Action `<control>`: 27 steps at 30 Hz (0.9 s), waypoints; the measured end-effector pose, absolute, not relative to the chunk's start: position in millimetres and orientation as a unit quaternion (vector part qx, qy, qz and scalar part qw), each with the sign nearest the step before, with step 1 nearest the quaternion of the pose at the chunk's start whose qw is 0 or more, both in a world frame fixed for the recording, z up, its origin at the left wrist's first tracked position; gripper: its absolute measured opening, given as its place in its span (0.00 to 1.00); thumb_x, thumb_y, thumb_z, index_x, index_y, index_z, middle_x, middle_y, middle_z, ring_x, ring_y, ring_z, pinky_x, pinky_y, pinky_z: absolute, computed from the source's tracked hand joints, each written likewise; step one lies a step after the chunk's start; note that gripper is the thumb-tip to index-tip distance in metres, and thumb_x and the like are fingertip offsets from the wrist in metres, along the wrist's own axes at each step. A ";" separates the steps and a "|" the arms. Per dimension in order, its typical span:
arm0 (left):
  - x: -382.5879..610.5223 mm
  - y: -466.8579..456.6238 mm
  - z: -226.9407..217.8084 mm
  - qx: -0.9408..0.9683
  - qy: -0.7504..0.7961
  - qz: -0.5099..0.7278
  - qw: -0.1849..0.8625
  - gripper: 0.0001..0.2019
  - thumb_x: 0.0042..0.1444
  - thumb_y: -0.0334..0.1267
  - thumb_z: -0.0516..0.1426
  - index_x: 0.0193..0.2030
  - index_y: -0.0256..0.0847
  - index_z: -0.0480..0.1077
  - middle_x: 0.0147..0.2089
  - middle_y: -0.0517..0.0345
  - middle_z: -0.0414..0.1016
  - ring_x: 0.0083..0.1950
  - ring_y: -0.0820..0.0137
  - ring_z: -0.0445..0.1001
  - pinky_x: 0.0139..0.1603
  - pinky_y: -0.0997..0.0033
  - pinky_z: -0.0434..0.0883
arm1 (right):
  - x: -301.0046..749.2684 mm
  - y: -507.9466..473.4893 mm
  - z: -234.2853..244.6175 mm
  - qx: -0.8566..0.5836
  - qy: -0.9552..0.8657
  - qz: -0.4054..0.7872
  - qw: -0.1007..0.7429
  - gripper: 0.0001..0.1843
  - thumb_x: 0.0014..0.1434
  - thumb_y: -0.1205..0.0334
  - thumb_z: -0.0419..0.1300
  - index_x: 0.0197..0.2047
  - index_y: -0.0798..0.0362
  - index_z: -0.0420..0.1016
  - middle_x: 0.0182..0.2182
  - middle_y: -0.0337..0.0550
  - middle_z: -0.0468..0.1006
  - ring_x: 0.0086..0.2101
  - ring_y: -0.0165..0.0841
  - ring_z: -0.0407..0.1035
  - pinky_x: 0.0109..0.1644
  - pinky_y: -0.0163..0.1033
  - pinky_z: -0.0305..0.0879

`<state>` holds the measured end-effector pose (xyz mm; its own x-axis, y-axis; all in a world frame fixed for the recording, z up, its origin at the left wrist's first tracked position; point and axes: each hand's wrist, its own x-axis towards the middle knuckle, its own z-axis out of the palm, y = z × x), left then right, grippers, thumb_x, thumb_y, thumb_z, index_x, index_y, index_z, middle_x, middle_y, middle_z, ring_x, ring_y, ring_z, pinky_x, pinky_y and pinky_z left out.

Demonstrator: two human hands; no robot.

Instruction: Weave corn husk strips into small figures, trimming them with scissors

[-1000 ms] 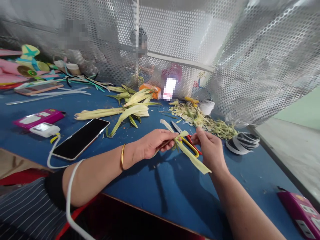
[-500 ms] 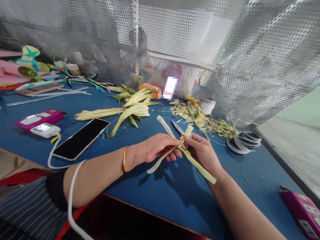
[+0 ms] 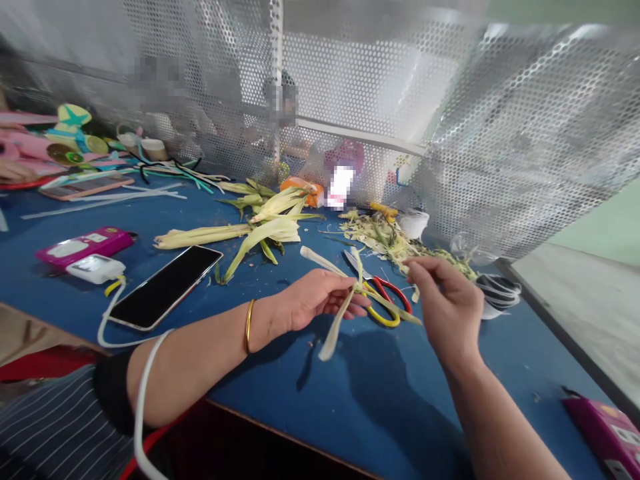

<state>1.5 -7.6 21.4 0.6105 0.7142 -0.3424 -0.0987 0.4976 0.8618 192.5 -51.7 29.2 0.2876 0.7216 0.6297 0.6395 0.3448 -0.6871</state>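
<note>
My left hand is closed in a pinch on crossed corn husk strips, which fan out from the fingertips in several directions. My right hand is raised to the right of them, thumb and forefinger pressed together; what they hold, if anything, is too small to make out. On the table beneath the strips lie scissors with red and yellow handles, partly covered by a strip and the left fingers. Beyond the right hand sits a heap of shredded husk.
Whole corn husks lie at the table's middle back. A black phone, a white cabled device and a purple power strip are on the left. A black-and-white roll stands right. Perforated sheeting hangs behind.
My right hand has let go of the husk strips and moved right, away from my left hand. The strips have turned a little, and the scissors' handles now show.
</note>
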 end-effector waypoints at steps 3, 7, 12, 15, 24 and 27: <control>1.6 -5.2 21.2 0.394 0.340 0.271 0.810 0.08 0.54 0.29 0.55 0.31 0.30 0.76 0.33 0.47 0.80 0.33 0.69 0.78 0.41 0.70 0.73 | 184.6 -63.1 29.2 -0.454 -0.776 -0.097 0.427 0.06 0.61 0.66 0.59 0.40 0.50 0.77 0.33 0.40 0.79 0.35 0.34 0.71 0.44 0.42 0.61; 2.0 -4.0 16.1 0.406 0.324 0.312 0.796 0.03 0.48 0.29 0.59 0.29 0.32 0.75 0.27 0.56 0.75 0.27 0.76 0.71 0.36 0.75 0.70 | 169.0 -65.6 18.1 -0.370 -0.872 -0.135 0.291 0.13 0.63 0.71 0.54 0.48 0.51 0.73 0.36 0.44 0.79 0.35 0.35 0.71 0.46 0.44 0.60; 3.6 -5.0 12.4 0.424 0.325 0.317 0.784 0.05 0.45 0.32 0.65 0.29 0.33 0.76 0.28 0.58 0.74 0.29 0.78 0.68 0.34 0.78 0.65 | 161.9 -61.9 9.9 -0.361 -0.885 -0.167 0.243 0.11 0.65 0.70 0.50 0.39 0.53 0.73 0.30 0.43 0.76 0.32 0.34 0.66 0.45 0.43 0.58; 4.9 -5.2 11.2 0.421 0.344 0.317 0.777 0.06 0.43 0.34 0.66 0.28 0.34 0.76 0.28 0.58 0.75 0.30 0.77 0.69 0.35 0.76 0.65 | 161.5 -62.5 8.3 -0.354 -0.883 -0.163 0.259 0.11 0.65 0.70 0.50 0.34 0.52 0.71 0.27 0.41 0.75 0.30 0.33 0.65 0.43 0.42 0.58; 4.2 -8.8 11.6 0.431 0.339 0.331 0.768 0.08 0.40 0.35 0.67 0.25 0.33 0.77 0.24 0.58 0.74 0.25 0.77 0.66 0.33 0.74 0.66 | 148.9 -70.7 4.9 -0.337 -0.862 -0.096 0.367 0.11 0.62 0.75 0.52 0.34 0.51 0.69 0.26 0.40 0.76 0.29 0.32 0.69 0.42 0.41 0.61; 1.3 -4.9 16.3 0.437 0.346 0.342 0.756 0.07 0.41 0.35 0.67 0.25 0.33 0.77 0.23 0.58 0.73 0.26 0.76 0.68 0.35 0.73 0.67 | 151.0 -69.6 3.1 -0.360 -0.850 -0.100 0.371 0.10 0.63 0.74 0.52 0.40 0.51 0.70 0.30 0.41 0.79 0.31 0.33 0.70 0.43 0.41 0.62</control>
